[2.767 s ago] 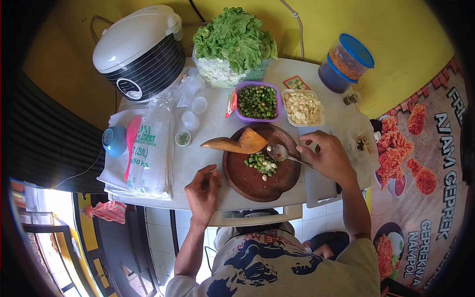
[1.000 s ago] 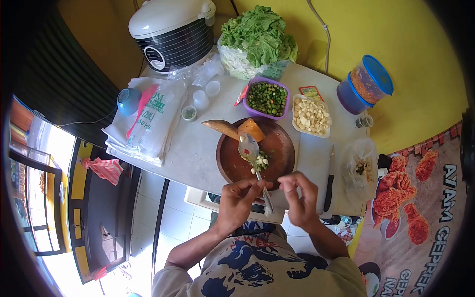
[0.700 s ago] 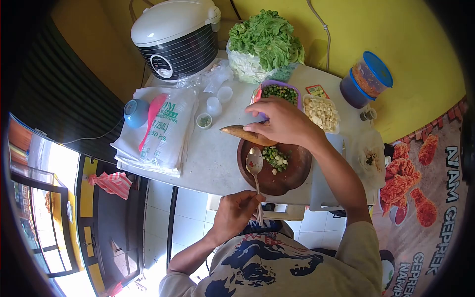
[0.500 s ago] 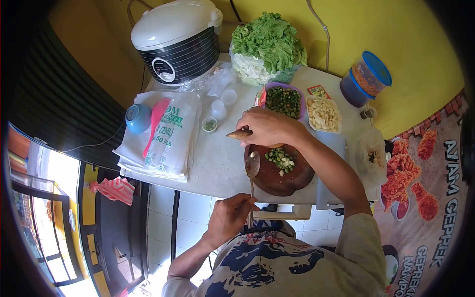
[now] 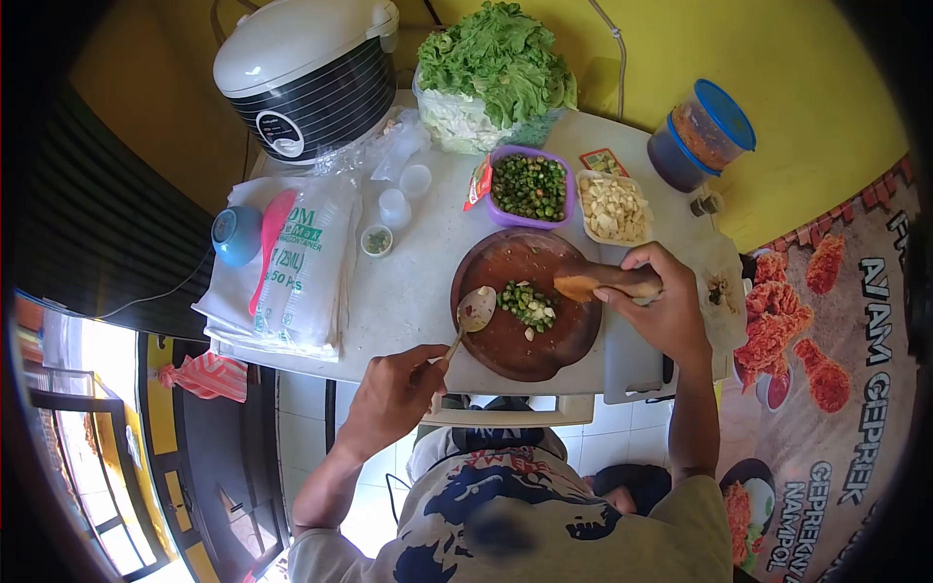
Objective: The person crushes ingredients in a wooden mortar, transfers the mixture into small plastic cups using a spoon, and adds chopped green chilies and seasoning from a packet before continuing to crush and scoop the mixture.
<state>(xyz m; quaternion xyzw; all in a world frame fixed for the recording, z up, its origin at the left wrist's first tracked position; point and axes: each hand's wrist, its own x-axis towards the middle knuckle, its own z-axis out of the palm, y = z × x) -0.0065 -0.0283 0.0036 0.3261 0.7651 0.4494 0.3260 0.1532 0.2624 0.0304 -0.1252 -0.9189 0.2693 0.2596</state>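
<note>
My left hand (image 5: 394, 396) is closed on the handle of a metal spoon (image 5: 476, 311), whose bowl lies over the left side of a round wooden mortar (image 5: 554, 361). Red and pale bits show in the spoon. In my right hand (image 5: 663, 301) is a wooden pestle (image 5: 595, 282), its orange-stained head over the mortar's right side. Chopped green and white pieces (image 5: 528, 306) sit in the mortar's middle, apart from the pestle.
Behind the mortar stand a purple tub of chopped green pieces (image 5: 533, 216) and a tray of peeled cloves (image 5: 614, 212). A grey board (image 5: 627, 364) lies at right. Farther back are lettuce (image 5: 496, 68) and a rice cooker (image 5: 311, 78).
My right hand has moved right and nearer with the pestle, turning its stained head leftward over the mortar. My left hand has shifted the spoon left, its handle now slanted.
</note>
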